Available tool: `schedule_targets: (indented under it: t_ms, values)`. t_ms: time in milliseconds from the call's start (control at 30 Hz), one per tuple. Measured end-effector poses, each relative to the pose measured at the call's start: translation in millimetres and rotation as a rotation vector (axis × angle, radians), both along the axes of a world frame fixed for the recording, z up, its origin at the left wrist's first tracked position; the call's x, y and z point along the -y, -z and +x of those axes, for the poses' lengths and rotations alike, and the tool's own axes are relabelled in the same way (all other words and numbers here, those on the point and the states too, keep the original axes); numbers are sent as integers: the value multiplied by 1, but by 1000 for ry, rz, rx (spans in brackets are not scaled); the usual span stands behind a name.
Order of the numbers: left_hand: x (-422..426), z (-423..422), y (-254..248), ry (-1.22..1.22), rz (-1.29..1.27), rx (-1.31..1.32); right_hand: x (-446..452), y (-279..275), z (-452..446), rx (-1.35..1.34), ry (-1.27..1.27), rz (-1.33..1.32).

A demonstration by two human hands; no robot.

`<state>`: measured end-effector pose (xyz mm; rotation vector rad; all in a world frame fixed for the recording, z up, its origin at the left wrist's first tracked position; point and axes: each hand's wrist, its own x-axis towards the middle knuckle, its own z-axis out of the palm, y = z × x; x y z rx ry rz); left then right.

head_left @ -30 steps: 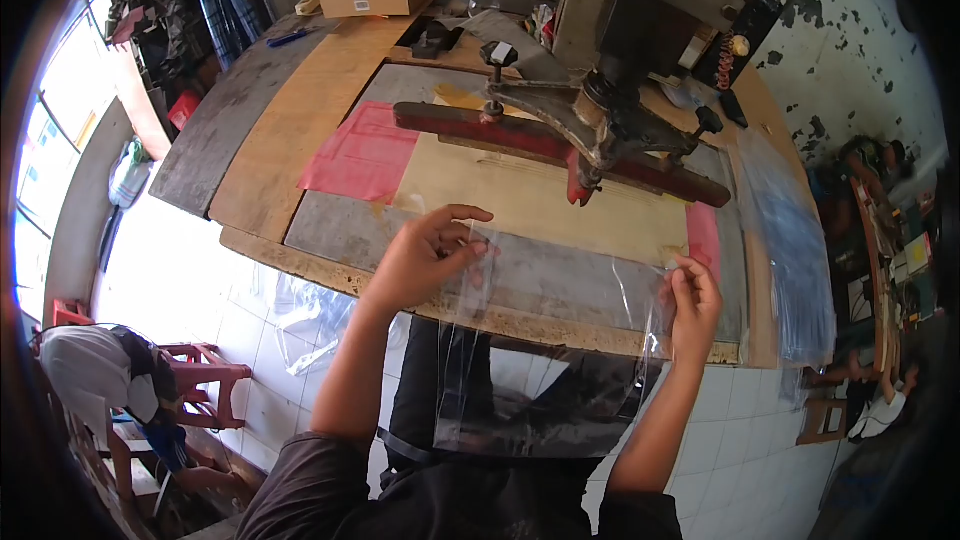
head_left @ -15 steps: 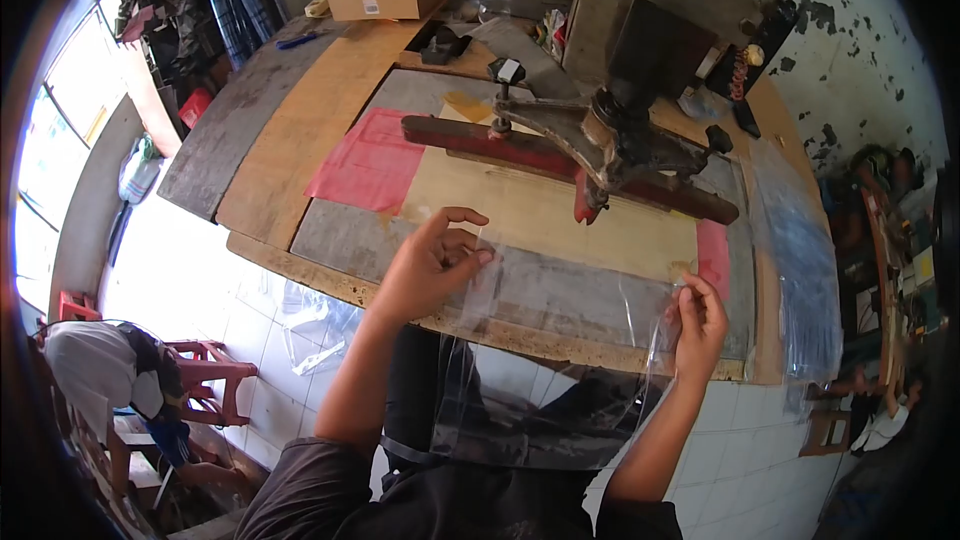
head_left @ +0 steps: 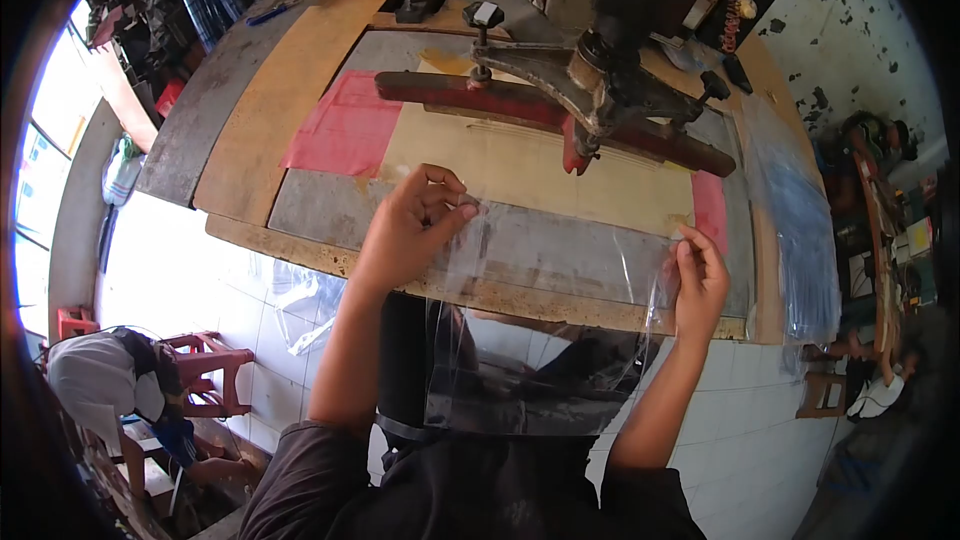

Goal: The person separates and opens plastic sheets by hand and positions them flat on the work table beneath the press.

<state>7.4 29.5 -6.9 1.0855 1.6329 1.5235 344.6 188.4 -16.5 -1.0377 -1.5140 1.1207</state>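
Left grip (head_left: 468, 204) and right grip (head_left: 680, 240), both closed, pinch clear plastic (head_left: 540, 390); a press bar (head_left: 430, 89) overhangs the worktable (head_left: 265, 100).

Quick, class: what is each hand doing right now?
Left hand: closed, pinching clear plastic sheet.
Right hand: closed, pinching the same sheet.

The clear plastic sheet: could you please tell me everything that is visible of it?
The sheet looks like thin, glossy, see-through plastic, with creases and reflections. The left hand and right hand pinch its upper sides; it hangs between them, across the table edge and over the person's dark clothes.
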Motion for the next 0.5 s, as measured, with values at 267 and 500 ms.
schedule_targets:
  t_ms: [267,500]
  values:
    - [2,0,-5,11,-71,-116,0,1,-1,30,19,11]
    - [8,1,-17,42,-52,-97,-4,4,2,-17,-4,-5]
